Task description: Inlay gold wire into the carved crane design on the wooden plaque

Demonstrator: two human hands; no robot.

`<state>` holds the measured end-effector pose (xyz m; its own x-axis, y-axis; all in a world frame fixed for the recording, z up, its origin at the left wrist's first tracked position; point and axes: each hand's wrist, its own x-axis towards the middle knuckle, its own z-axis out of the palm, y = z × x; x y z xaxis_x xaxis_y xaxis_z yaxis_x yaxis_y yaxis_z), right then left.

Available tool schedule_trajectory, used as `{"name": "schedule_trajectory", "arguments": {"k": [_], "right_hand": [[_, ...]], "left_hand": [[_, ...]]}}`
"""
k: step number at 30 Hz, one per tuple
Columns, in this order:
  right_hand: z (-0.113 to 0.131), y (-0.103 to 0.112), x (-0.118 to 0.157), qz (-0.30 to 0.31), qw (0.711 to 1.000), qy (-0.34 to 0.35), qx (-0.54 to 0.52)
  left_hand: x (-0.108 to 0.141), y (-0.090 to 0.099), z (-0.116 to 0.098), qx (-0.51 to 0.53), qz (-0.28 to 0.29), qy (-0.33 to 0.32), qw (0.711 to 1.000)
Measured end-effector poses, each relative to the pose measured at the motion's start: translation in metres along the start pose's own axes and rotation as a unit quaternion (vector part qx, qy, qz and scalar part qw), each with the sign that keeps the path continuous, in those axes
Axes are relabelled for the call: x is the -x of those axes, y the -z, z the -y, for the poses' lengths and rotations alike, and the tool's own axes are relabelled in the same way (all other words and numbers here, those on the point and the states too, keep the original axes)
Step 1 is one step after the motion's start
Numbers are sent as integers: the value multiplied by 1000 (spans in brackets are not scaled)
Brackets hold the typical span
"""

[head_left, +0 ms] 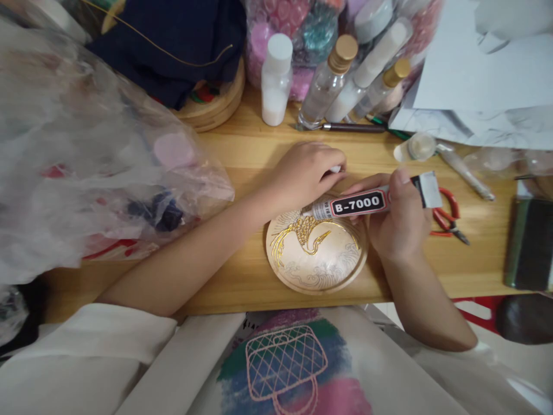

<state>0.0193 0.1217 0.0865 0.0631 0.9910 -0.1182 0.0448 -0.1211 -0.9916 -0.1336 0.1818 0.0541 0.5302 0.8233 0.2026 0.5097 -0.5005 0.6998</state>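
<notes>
Wood table (228,285) holds gold-crane rnd board (317,259) nr front edge, ctr; clear plastic bag (86,161) L side; white-capped bottle (276,86) + gold-capped bottle (319,95) twd back; red-handled pliers (455,207) R of ctr; phone (531,245) nr R front edge.

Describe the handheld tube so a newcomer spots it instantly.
On the wooden table, find the round disc with the gold bird. Over it, the right hand grips the tube. Its black label reads B-7000 in white, unlike the capped bottles beyond.

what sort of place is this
Probably a craft workspace: a wooden table with a glue tube, a round board bearing a gold bird design, and red-handled pliers.
</notes>
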Motion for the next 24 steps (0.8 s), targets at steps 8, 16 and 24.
{"name": "schedule_trajectory", "arguments": {"k": [8, 16, 24], "right_hand": [[-3, 3, 1, 8, 1000, -4, 11], [-3, 3, 0, 7, 1000, -17, 12], [1, 0, 1, 1, 1000, -19, 16]], "left_hand": [[-1, 1, -2, 1, 9, 12, 1000], [0, 0, -1, 3, 1, -1, 1000], [0, 0, 0, 4, 0, 3, 1000]]}}
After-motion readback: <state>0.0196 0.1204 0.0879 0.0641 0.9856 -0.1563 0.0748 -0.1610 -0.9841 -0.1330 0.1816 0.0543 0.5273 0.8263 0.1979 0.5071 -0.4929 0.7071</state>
